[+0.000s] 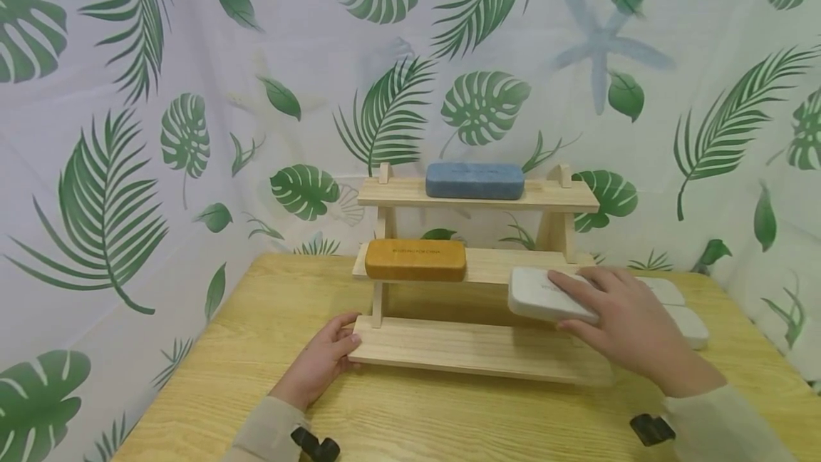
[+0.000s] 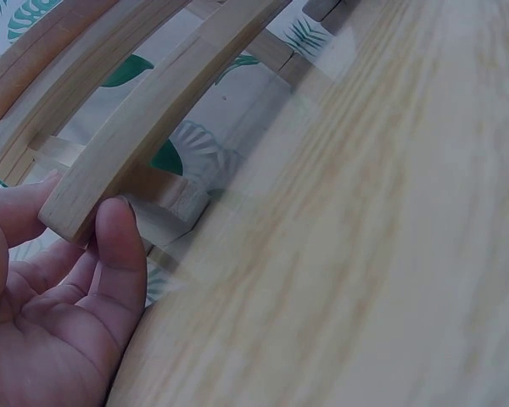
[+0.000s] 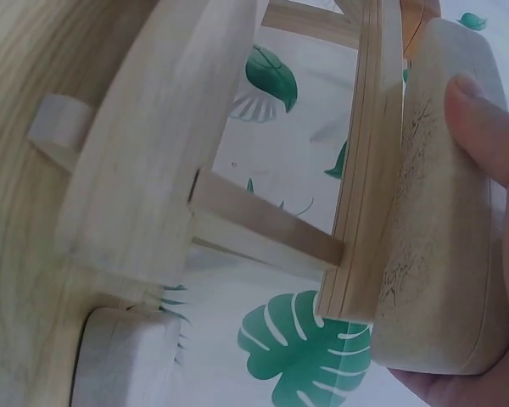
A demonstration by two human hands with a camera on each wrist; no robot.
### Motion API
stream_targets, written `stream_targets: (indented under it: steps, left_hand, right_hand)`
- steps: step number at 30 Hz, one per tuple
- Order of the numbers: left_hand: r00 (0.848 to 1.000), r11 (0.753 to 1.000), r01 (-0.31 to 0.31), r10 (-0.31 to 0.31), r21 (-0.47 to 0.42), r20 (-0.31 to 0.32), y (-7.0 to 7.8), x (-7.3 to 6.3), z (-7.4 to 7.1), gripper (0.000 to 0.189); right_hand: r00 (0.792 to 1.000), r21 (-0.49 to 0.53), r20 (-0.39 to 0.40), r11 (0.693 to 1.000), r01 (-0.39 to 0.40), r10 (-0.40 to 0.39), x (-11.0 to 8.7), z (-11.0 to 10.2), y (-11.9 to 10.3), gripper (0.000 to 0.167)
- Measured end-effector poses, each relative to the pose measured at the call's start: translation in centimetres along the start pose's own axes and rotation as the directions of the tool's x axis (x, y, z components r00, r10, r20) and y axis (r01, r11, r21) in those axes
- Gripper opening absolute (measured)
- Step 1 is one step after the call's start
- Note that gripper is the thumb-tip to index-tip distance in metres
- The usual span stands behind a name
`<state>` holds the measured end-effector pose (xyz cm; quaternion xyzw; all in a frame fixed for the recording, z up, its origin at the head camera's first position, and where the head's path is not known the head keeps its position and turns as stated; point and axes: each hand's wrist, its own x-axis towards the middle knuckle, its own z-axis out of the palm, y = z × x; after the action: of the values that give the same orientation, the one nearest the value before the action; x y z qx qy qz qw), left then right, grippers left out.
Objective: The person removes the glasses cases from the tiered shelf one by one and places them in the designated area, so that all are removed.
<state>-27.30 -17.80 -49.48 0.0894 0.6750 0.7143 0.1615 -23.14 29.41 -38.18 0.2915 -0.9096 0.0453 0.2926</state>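
A white glasses case (image 1: 539, 294) is held in my right hand (image 1: 631, 323), in front of the right part of the middle shelf. In the right wrist view the case (image 3: 450, 212) overlaps the shelf edge, its long side along it, thumb on its face. My left hand (image 1: 321, 362) pinches the left end of the bottom shelf of a three-tier wooden rack (image 1: 474, 348); in the left wrist view, fingers and thumb lie round that corner. An orange glasses case (image 1: 415, 262) sits on the middle shelf's left part, a blue glasses case (image 1: 474, 184) on the top shelf.
Two more white cases lie at the right behind my right hand, a front case (image 1: 691, 328) and a rear case (image 1: 663, 289). The rack stands on a wood-grain table (image 1: 256, 326). A leaf-patterned cloth (image 1: 269, 77) hangs behind and at the sides.
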Motion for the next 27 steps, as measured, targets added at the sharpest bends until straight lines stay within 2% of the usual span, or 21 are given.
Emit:
stream_targets:
  steps: [8,17,27]
  left_hand:
    - [1.0,1.0,0.0,0.0,-0.001,-0.01,0.1,-0.1,0.1,0.059]
    - [1.0,1.0,0.006,-0.006,0.005,0.0,-0.3,0.2,-0.2,0.062]
    - [1.0,1.0,0.002,-0.002,0.017,0.001,-0.5,0.2,-0.3,0.063]
  right_hand:
    - [1.0,0.035,-0.025,0.999,0.018,-0.017,-0.8,0.0,0.4,0.074]
    - [0.999,0.038,0.035,0.999,-0.033,0.031,-1.5,-0.1,0.7,0.076]
    - [1.0,0.059,0.007,0.998,-0.009,0.009,-2.2,0.1,1.4,0.077]
